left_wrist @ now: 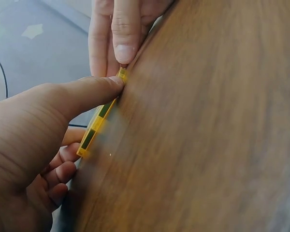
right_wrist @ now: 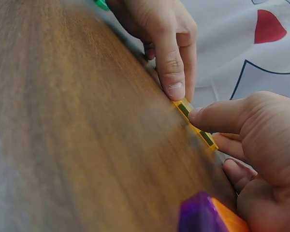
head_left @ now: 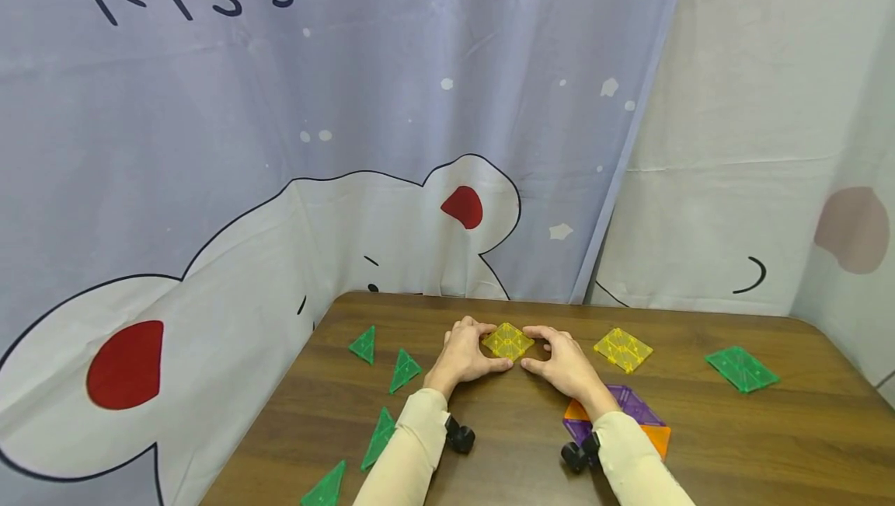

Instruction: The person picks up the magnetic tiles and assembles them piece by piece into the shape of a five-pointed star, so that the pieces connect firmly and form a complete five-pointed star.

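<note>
A see-through yellow diamond of magnetic tiles (head_left: 508, 342) lies flat near the table's far edge, between the two hands. From the left, my left hand (head_left: 464, 354) holds it, index finger at the far side and thumb at the near side. My right hand (head_left: 566, 362) grips the right side in the same way. Both wrist views show the thumbs against the diamond's near edge (left_wrist: 97, 123), their tips close together. Partly under the right forearm lies a purple and orange tile shape (head_left: 632, 405), its middle hidden.
Several green triangle tiles (head_left: 404, 371) lie scattered at the left on the wooden table (head_left: 517, 436). Another yellow diamond (head_left: 624, 350) and a green diamond (head_left: 743, 370) lie to the right. A printed curtain (head_left: 391, 234) hangs behind the table.
</note>
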The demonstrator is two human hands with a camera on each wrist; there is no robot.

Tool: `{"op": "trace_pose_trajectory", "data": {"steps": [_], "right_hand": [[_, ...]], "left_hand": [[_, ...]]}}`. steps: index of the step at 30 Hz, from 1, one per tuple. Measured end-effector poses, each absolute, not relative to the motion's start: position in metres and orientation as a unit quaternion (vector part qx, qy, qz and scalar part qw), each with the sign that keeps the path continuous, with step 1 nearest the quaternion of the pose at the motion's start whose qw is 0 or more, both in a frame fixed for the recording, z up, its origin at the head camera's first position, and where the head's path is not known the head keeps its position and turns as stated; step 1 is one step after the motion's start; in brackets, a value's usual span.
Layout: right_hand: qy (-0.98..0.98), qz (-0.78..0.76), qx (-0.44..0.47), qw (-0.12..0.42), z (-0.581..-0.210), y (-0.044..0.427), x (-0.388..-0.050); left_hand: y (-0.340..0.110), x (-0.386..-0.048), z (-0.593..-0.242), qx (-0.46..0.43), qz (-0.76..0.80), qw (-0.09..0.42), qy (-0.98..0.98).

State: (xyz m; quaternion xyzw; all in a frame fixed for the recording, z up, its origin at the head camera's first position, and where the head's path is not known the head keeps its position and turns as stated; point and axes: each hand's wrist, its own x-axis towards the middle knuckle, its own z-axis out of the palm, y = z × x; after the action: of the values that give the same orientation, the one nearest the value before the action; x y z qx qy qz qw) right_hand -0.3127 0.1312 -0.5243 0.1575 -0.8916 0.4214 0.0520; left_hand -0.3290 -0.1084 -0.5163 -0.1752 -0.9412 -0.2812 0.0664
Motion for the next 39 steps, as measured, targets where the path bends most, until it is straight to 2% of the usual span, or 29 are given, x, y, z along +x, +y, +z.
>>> {"op": "trace_pose_trajectory", "data": {"steps": [31,39], "right_hand": [[-0.856,0.487,0.17,0.029,-0.519,0.133,-0.313],[-0.847,0.498,0.185,0.014,-0.514,0.134,-0.314]], "left_hand": [[-0.109,-0.331,-0.517,-0.177,-0.28,0.055,-0.942],[-0.115,-0.333,-0.513,-0.198,-0.331,0.048,-0.922]]}}
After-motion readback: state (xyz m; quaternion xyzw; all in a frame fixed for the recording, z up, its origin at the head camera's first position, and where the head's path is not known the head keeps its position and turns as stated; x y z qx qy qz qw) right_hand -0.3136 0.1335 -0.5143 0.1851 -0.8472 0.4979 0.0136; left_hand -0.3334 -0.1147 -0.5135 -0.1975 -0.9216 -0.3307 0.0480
